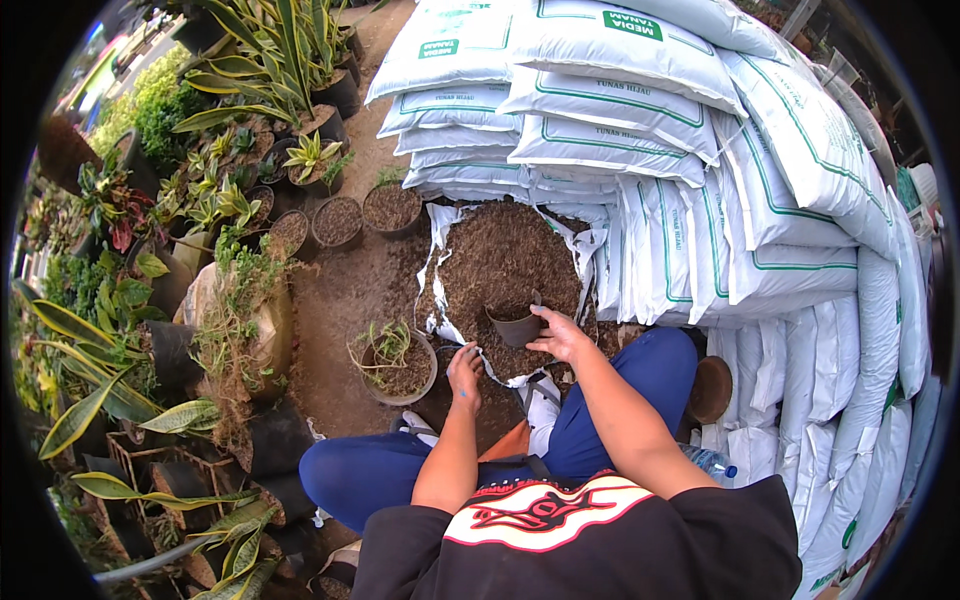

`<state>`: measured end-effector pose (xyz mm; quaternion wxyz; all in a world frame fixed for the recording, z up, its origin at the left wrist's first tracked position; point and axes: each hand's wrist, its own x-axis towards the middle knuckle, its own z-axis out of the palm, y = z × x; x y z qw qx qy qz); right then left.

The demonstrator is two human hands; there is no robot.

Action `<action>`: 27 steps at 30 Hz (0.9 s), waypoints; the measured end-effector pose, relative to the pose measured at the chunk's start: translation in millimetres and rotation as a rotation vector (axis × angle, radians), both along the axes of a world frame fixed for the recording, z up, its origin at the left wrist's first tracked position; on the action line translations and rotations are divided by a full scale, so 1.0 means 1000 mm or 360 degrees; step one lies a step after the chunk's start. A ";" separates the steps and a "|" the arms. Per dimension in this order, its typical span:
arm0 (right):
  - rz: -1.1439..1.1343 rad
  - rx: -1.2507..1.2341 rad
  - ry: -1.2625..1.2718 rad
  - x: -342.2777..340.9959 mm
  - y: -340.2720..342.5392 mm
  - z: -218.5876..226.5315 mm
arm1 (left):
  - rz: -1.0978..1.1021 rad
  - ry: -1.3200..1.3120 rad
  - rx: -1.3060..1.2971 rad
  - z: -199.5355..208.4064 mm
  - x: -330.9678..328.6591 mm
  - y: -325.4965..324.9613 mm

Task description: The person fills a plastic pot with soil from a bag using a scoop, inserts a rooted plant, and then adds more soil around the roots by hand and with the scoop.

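Observation:
My right hand (560,335) grips a small dark plant pot (516,330) by its right side, fingers at its wall. The pot is tilted over the open sack of brown soil mix (510,250); how full it is I cannot make out. My left hand (464,376) hovers by the near left edge of the sack, its fingers loosely bent and apart, nothing visible in them. The torn white rim of the sack (438,300) spreads around the soil. Left of that hand stands a round pot (424,385) of soil with a drooping green plant (390,347).
White printed sacks (610,150) are piled high ahead and to the right. Soil-filled pots (338,222) stand beyond the bare ground. Potted snake plants (75,385) crowd the left. A tan bundle with roots (262,320) and a water bottle (708,461) are nearby.

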<state>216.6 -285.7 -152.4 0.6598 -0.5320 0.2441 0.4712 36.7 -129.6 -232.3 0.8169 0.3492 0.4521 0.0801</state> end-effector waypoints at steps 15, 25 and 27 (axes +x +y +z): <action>-0.0319 0.0328 -0.0377 -0.016 0.023 -0.006 | -0.1417 0.0047 0.2109 0.231 0.001 0.149; 0.0372 0.0108 -0.0676 -0.079 0.072 0.022 | -0.2489 0.1322 0.1440 0.230 -0.063 0.207; 0.0343 0.0056 -0.0675 -0.078 0.072 0.020 | -0.2010 0.1146 0.1583 0.240 -0.067 0.211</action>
